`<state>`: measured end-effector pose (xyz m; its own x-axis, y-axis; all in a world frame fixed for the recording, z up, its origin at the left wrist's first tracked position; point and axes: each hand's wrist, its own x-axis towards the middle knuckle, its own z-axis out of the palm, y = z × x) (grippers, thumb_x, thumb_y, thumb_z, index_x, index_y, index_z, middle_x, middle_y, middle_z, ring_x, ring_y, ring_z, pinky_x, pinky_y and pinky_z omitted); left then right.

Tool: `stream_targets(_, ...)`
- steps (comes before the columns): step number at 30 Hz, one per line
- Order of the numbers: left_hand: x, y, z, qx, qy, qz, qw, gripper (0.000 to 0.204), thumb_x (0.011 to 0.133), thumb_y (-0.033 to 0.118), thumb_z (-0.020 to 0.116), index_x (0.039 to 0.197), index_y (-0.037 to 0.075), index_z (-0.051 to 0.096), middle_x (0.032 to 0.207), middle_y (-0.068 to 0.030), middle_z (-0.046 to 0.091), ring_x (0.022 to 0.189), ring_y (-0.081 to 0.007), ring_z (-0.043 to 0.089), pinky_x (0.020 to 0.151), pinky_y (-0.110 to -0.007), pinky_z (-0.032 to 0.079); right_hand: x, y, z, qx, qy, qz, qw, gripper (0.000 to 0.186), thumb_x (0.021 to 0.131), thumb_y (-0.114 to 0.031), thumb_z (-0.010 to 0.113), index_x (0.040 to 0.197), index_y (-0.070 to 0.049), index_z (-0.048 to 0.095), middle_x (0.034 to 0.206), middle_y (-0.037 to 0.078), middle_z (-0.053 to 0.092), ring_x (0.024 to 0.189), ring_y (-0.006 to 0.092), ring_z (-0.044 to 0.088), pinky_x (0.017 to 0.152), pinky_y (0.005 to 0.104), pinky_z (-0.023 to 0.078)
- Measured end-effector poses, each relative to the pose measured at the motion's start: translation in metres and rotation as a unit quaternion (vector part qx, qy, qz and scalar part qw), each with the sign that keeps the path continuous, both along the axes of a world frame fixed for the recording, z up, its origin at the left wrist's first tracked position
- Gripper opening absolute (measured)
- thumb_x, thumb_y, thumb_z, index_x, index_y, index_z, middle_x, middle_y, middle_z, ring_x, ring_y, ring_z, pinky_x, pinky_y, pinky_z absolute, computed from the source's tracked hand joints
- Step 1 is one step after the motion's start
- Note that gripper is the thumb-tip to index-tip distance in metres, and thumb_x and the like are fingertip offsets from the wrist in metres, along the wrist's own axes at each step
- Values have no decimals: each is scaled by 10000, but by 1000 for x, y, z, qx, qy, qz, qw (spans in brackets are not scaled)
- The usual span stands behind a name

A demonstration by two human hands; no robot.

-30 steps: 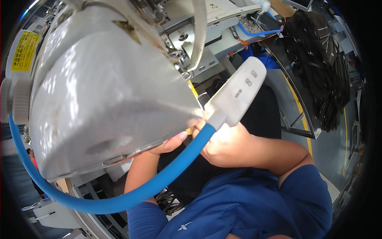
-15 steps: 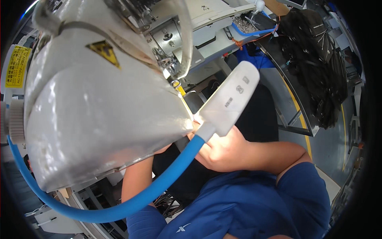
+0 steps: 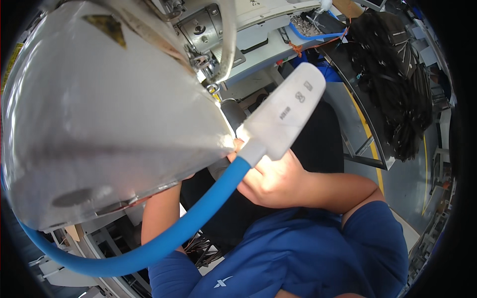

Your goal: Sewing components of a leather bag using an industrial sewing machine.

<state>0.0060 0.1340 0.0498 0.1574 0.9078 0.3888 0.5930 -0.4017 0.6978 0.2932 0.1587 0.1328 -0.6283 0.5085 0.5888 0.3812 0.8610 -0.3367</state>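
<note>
A large pale sewing machine head (image 3: 114, 114) fills the left side of the view. In front of it stands a lamp with a white paddle-shaped head (image 3: 290, 109) on a blue bendable neck (image 3: 198, 208), lighting the spot by the machine's lower tip. Partly behind the lamp head is my right hand (image 3: 273, 181), its fingers curled inward and closed near that tip; what they grip is hidden. Only a sliver of my left hand (image 3: 188, 177) shows below the machine's lower edge, so its fingers cannot be seen.
The needle area with metal parts (image 3: 203, 62) lies beyond the machine head. On the far table a blue tray (image 3: 318, 37) holds small metal pieces. A heap of black material (image 3: 390, 84) lies on the stand at right, above a floor with yellow lines.
The machine head appears larger and further left and up in the view. Both arms and the lamp have shifted slightly up and left; my right hand keeps its curled shape.
</note>
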Motion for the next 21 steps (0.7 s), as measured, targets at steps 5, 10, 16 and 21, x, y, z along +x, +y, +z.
stream_targets(5, 5, -1, -6, -44, -86, -26, 995, 465, 880, 181, 723, 1304, 16, 626, 1295, -126, 655, 1203, -297, 608, 1053, -423, 451, 0, -2, -1, -7, -2, -2, 1000, 403, 770, -164, 737, 1097, 68, 697, 1153, 203, 697, 1084, 324, 654, 955, 435, 496)
stream_targets(10, 8, -4, -6, -33, -48, -13, 998, 414, 887, 128, 700, 1278, 6, 637, 1273, -120, 664, 1179, -266, 622, 1041, -399, 463, -3, -1, 1, -18, -3, 8, 1000, 391, 777, -162, 731, 1103, 50, 694, 1164, 192, 685, 1096, 324, 644, 958, 431, 492)
stream_targets(16, 17, -2, 9, -92, -97, -73, 988, 418, 906, 139, 654, 1299, -2, 632, 1260, -141, 685, 1185, -274, 636, 1033, -388, 478, -9, -1, 8, -35, -15, 40, 998, 311, 744, -162, 723, 1002, 9, 683, 1134, 177, 676, 1062, 314, 630, 918, 418, 486)
stream_targets(21, 32, -7, 21, -28, -60, -137, 988, 541, 912, 211, 612, 1413, 7, 572, 1390, -183, 613, 1309, -361, 565, 1128, -457, 400, -13, -8, 14, -3, -50, 35, 998, 200, 738, -172, 702, 858, -30, 627, 1026, 180, 678, 971, 300, 631, 874, 398, 483)
